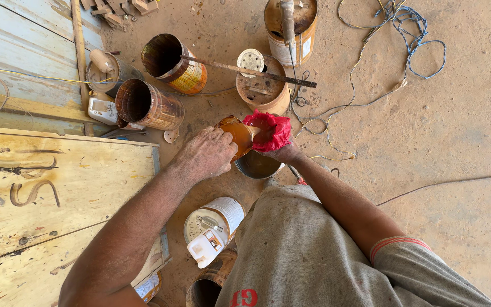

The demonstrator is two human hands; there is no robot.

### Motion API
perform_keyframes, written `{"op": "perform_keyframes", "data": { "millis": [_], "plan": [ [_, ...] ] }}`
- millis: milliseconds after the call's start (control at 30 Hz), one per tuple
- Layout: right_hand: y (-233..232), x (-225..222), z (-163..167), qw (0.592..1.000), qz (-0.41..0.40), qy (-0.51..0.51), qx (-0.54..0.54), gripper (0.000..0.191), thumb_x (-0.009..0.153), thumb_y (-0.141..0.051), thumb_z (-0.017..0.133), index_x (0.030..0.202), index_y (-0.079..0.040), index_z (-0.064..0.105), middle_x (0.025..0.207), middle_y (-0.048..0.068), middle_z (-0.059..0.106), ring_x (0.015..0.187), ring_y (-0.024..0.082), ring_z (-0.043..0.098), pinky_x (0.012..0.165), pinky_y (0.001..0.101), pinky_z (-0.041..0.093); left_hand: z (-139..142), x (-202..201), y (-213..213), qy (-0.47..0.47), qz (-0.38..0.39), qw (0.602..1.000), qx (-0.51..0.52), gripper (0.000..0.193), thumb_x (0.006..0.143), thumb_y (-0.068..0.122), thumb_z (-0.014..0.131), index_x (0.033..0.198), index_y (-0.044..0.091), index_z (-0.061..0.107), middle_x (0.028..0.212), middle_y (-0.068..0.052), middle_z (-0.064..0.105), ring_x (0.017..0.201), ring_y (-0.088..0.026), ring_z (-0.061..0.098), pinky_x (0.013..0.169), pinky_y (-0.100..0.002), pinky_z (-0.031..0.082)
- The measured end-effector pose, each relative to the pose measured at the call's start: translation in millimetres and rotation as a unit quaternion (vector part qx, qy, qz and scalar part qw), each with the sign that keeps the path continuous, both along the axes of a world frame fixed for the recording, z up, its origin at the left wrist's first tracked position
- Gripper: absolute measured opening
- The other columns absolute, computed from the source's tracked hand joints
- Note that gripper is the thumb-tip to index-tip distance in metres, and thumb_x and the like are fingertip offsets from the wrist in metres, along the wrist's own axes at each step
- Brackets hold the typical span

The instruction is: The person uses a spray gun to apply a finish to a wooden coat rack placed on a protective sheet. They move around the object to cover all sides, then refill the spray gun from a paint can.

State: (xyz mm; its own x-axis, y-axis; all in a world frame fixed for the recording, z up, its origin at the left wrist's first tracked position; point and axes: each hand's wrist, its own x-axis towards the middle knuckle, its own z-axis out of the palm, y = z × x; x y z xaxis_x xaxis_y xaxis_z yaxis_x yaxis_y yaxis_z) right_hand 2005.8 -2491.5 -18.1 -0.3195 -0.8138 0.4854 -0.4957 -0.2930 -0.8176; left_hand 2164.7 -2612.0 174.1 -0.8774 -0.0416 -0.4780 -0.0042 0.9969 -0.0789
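The floor (456,113) is bare packed earth, sandy brown and dusty, with thin blue and yellow wires (410,34) lying in loops at the far right. At the left lies a large plywood board (58,193), pale yellow, scratched and marked with dark paint. Beyond it there are light blue painted planks (24,51).

The person sits low over the floor in a grey stained shirt (302,250). The left hand (207,153) has its grip closed around a small tilted cup (235,135), which is full of glossy orange-brown liquid. The right hand (279,149) has its grip clamped on a bright red cloth (268,129), crumpled and soft, which touches the mouth of the cup. Just under both hands stands a dark round metal bowl (257,166).

Around them are many round tins. Two rusty, varnish-stained cans (149,105) lie on their sides at the far left, open and empty inside. A flat metal bar (251,71) rests across a low tan tin (265,94). Near the person, a white can (217,219) lies on the floor with a small white plastic bottle (204,247) on it.
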Motion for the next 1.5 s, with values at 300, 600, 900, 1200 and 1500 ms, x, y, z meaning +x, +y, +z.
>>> {"op": "perform_keyframes", "data": {
  "millis": [300, 600, 900, 1200, 1500],
  "plan": [
    [1.2, -3.0, -1.9, 0.998, 0.001, 0.065, 0.0, 0.054, 0.083, -0.016, 0.083, 0.132, -0.005, 0.063, 0.131, 0.016, 0.071, 0.11, 0.029, 0.071, 0.093, 0.0365, 0.058, 4.1, -2.9, 1.7, 0.007, -0.015, 1.0, -0.007, 0.025, 0.083, 0.026, 0.076, 0.098, 0.005, 0.074, 0.096, -0.013, 0.067, 0.1, -0.025, 0.067, 0.1, -0.045, 0.05],
    [5.2, -1.8, 6.6, 0.999, 0.011, -0.035, 0.021, 0.07, 0.077, -0.024, 0.087, 0.137, -0.002, 0.059, 0.12, 0.014, 0.071, 0.108, 0.029, 0.071, 0.094, 0.0383, 0.057, 7.5, -6.9, 4.5, -0.019, -0.022, 0.999, -0.014, 0.024, 0.086, 0.025, 0.073, 0.099, 0.005, 0.072, 0.096, -0.014, 0.067, 0.101, -0.026, 0.067, 0.1, -0.045, 0.049],
    [0.7, 0.2, -22.5, 0.997, -0.006, -0.049, 0.054, 0.045, 0.098, -0.022, 0.076, 0.138, -0.007, 0.064, 0.125, 0.011, 0.074, 0.116, 0.027, 0.071, 0.102, 0.0375, 0.057, 5.4, -8.2, 6.0, -0.002, -0.03, 0.999, -0.012, 0.023, 0.085, 0.024, 0.072, 0.098, 0.005, 0.072, 0.096, -0.015, 0.067, 0.102, -0.028, 0.067, 0.102, -0.048, 0.047],
    [3.1, -1.0, -15.6, 0.998, 0.021, -0.046, 0.034, 0.062, 0.079, -0.02, 0.085, 0.134, -0.003, 0.061, 0.124, 0.015, 0.071, 0.113, 0.029, 0.071, 0.098, 0.0392, 0.057, 10.0, -18.6, 10.7, -0.066, -0.022, 0.997, -0.017, 0.022, 0.087, 0.023, 0.072, 0.101, 0.006, 0.073, 0.098, -0.015, 0.069, 0.102, -0.026, 0.068, 0.098, -0.046, 0.048],
    [0.8, 1.3, -68.3, 1.0, 0.01, 0.022, 0.003, 0.069, 0.077, -0.023, 0.087, 0.137, -0.003, 0.058, 0.13, 0.015, 0.067, 0.12, 0.032, 0.066, 0.102, 0.0423, 0.054, 9.7, -17.3, 12.3, -0.055, -0.025, 0.998, -0.007, 0.031, 0.086, 0.028, 0.072, 0.104, 0.004, 0.071, 0.1, -0.017, 0.069, 0.106, -0.029, 0.066, 0.106, -0.049, 0.043]
  ]
}}
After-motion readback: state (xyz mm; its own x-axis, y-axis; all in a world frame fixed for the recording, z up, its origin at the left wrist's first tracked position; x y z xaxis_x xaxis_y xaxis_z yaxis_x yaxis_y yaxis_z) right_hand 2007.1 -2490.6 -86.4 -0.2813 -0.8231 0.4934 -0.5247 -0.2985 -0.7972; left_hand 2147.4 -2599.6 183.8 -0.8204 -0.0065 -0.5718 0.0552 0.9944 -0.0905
